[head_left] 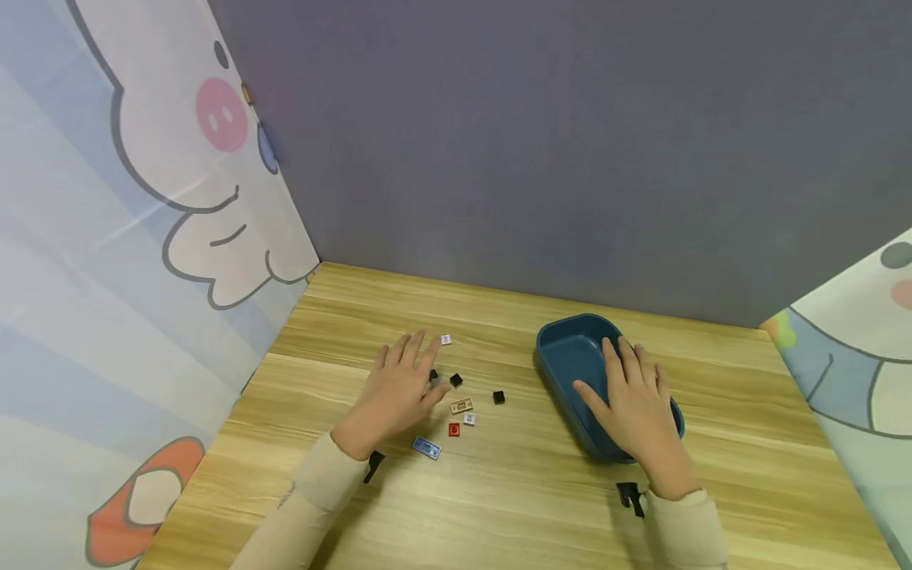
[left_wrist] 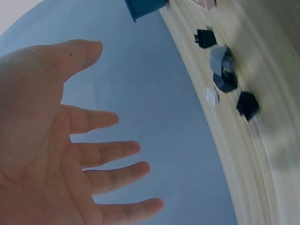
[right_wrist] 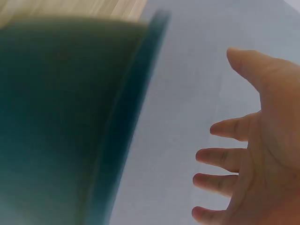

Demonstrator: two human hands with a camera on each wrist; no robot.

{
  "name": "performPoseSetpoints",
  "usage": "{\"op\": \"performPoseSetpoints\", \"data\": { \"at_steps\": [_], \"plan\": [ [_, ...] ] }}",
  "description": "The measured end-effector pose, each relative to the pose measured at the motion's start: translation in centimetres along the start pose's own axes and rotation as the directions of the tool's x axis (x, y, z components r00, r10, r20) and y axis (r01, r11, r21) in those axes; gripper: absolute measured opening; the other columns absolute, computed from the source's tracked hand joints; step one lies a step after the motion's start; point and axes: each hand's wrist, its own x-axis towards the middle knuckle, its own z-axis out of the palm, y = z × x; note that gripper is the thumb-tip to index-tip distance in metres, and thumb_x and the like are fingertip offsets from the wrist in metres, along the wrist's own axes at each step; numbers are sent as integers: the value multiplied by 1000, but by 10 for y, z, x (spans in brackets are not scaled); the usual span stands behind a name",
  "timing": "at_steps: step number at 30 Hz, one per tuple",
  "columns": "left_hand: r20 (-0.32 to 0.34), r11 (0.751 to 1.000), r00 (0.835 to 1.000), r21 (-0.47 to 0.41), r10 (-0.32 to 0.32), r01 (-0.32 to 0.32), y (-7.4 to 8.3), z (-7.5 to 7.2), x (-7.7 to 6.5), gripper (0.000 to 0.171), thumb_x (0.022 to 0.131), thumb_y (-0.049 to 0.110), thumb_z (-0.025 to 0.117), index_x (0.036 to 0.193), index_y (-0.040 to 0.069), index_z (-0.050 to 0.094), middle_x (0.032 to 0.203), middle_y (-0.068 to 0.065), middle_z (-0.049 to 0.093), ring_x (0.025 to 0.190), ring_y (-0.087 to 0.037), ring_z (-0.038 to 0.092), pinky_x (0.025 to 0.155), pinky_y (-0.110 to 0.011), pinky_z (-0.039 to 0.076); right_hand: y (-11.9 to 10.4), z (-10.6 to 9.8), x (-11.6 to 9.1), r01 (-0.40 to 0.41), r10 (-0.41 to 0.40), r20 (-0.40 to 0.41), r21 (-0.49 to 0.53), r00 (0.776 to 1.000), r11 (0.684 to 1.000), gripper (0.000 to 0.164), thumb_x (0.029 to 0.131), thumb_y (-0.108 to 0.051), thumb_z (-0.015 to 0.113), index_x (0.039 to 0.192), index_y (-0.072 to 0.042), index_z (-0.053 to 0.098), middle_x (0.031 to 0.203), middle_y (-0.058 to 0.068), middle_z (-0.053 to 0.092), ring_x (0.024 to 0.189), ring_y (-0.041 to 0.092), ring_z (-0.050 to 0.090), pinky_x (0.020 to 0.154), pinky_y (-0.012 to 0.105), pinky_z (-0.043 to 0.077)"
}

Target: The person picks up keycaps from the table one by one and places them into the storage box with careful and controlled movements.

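Observation:
My left hand (head_left: 399, 390) hovers with fingers spread over the left part of several small toy-brick pieces. Beside its thumb lie a tan printed tile (head_left: 461, 406), a black piece (head_left: 456, 380) and a grey piece (left_wrist: 220, 58), partly hidden by the hand in the head view. Nearer me are a red tile (head_left: 454, 430), a white tile (head_left: 469, 419) and a blue printed tile (head_left: 427, 448). Fingers apart, my right hand (head_left: 632, 404) is above the dark blue tray (head_left: 559, 388), covering part of its right side. In both wrist views the palms hold nothing.
Another white tile (head_left: 446, 340) lies beyond the left fingertips, and a black piece (head_left: 499, 397) sits between the group and the tray. A grey partition (head_left: 534, 158) rises along the back edge of the wooden table (head_left: 499, 507). Cartoon-printed curtains (head_left: 164, 261) hang at both sides.

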Motion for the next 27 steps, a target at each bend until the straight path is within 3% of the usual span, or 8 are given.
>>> {"op": "performPoseSetpoints", "data": {
  "at_steps": [5, 10, 16, 23, 27],
  "plan": [
    [-9, 1000, 1000, -11, -11, 11, -10, 0, -5, 74, 99, 48, 59, 156, 9, 33, 154, -24, 35, 136, -47, 38, 106, -62, 34, 12, -3, -1, -5, 5, -10, -1, 1000, 1000, 84, 100, -52, 54, 158, -1, 20, 158, 31, 19, 144, 52, 12, 109, 72, 8],
    [28, 999, 999, -34, -29, 30, -19, 2, -9, 74, 96, 43, 66, 153, 6, 37, 152, -24, 37, 135, -47, 40, 103, -62, 38, 21, -3, -3, 0, 0, -7, 1, 1000, 1000, 82, 101, -49, 54, 157, 1, 20, 158, 31, 18, 142, 54, 16, 107, 73, 11],
    [37, 998, 999, -55, -23, 25, -32, 9, -12, 68, 93, 36, 72, 147, 2, 46, 144, -24, 48, 130, -44, 47, 98, -57, 45, 34, -1, -4, 16, -15, -13, 14, 1000, 1000, 78, 103, -40, 57, 154, 8, 22, 154, 36, 24, 138, 57, 21, 102, 76, 21],
    [62, 993, 998, -116, -28, 35, -46, 21, -13, 58, 93, 31, 73, 138, -2, 55, 132, -22, 58, 120, -41, 56, 96, -53, 48, 55, 5, -3, 82, -80, -125, 8, 989, 997, 62, 94, -9, 69, 139, 21, 38, 137, 44, 40, 121, 62, 39, 94, 72, 35],
    [57, 988, 998, -155, -20, 28, -52, 27, -13, 52, 92, 27, 74, 132, -4, 59, 126, -22, 61, 113, -39, 60, 93, -52, 50, 68, 10, -3, 56, -57, -189, -8, 980, 998, 49, 90, 2, 69, 129, 22, 48, 121, 44, 49, 107, 61, 48, 87, 68, 41]
  ]
}}
